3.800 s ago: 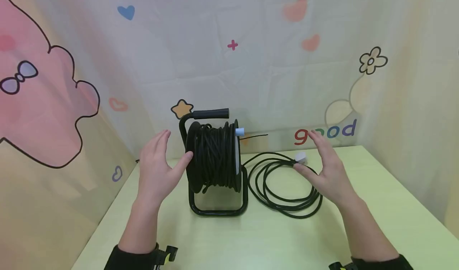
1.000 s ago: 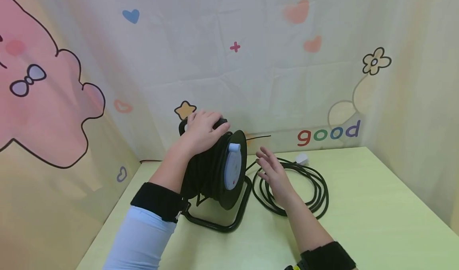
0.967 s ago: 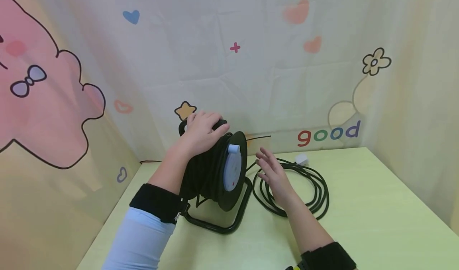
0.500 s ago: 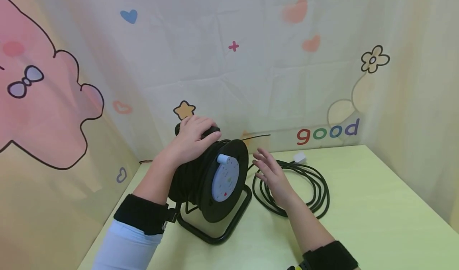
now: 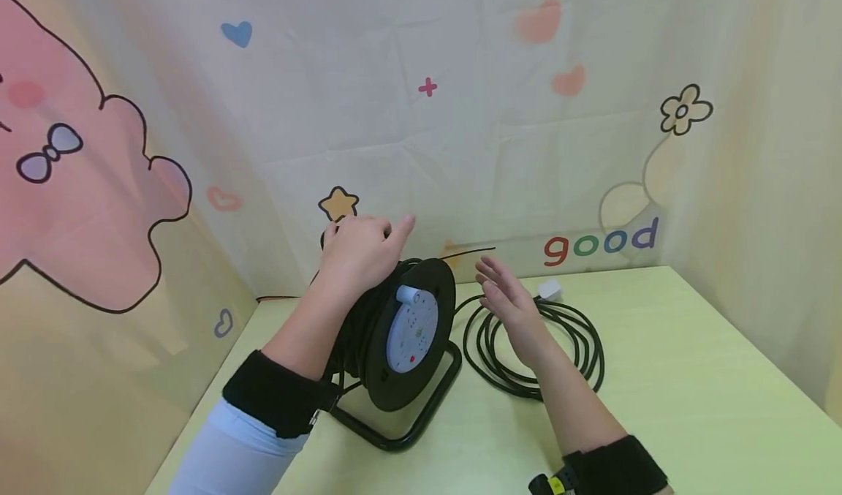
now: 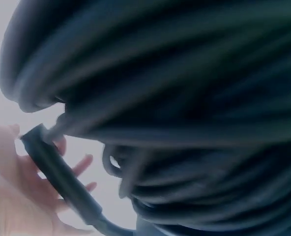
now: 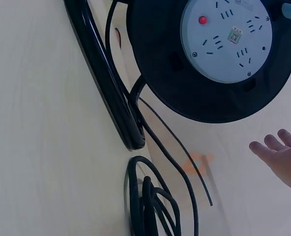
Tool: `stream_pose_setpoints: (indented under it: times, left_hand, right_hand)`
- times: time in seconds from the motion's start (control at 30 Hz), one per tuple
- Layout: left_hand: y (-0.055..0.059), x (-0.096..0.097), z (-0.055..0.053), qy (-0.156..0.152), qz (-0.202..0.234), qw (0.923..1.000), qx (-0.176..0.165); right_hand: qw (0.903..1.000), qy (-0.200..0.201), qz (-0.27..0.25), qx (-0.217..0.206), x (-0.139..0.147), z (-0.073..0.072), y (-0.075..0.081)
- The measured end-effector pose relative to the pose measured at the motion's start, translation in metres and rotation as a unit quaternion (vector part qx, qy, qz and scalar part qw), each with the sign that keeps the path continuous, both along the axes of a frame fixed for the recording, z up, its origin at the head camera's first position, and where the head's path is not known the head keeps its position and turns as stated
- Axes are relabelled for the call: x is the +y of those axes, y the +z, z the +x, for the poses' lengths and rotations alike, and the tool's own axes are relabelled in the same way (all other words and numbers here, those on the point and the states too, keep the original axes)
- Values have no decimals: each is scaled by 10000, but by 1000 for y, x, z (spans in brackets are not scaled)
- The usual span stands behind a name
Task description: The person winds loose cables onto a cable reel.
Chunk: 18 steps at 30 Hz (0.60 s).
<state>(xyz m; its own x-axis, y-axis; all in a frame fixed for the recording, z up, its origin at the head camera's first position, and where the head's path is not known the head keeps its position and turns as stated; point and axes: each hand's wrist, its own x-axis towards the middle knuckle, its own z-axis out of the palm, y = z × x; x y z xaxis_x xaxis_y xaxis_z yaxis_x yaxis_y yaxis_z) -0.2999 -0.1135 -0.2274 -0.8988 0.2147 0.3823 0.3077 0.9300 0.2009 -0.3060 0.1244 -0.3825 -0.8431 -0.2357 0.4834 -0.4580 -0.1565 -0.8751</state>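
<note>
A black cable reel (image 5: 378,349) with cable wound round its drum stands on the table in the head view. Its near side shows a pale blue socket panel (image 5: 413,330) and a blue crank knob (image 5: 408,295). My left hand (image 5: 358,254) is at the top handle, thumb raised away from it. In the left wrist view the fingers (image 6: 84,164) are spread out behind the black handle (image 6: 62,172), not wrapped round it. My right hand (image 5: 516,308) hovers open, fingers extended, to the right of the reel and over a cable coil (image 5: 526,391), holding nothing.
The reel's black tubular base (image 5: 395,444) rests on the pale green table (image 5: 691,378). A white plug (image 5: 550,289) lies behind the coil. A printed curtain (image 5: 500,173) hangs at the table's back, and a thin wire (image 5: 473,251) sticks out beside the reel.
The reel has been turned so its socket panel faces nearer to me. My left hand went to the handle, gripped it, and now has loosened with the thumb lifted. My right hand came closer to the reel.
</note>
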Motion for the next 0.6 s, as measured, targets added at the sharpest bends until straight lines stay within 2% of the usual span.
stream_pose_setpoints:
  times: [0.1,0.23,0.43,0.6]
  left_hand:
    - [6,6,-2,429,-81,9978,-507]
    - [9,9,-5,487,-117,9952,-836]
    - [6,6,-4,369,-55,9966,-740]
    - [1,1,-6,235,54,9983,-530]
  right_hand:
    - [9999,-90,51,-71,1,-5,1]
    - [9996,-139,-90,-248,1,-11,-3]
    - [9986,-81,-128,-508,-4,-15,-16]
    - [9986,-104,-4,-509,-6,-17,-24]
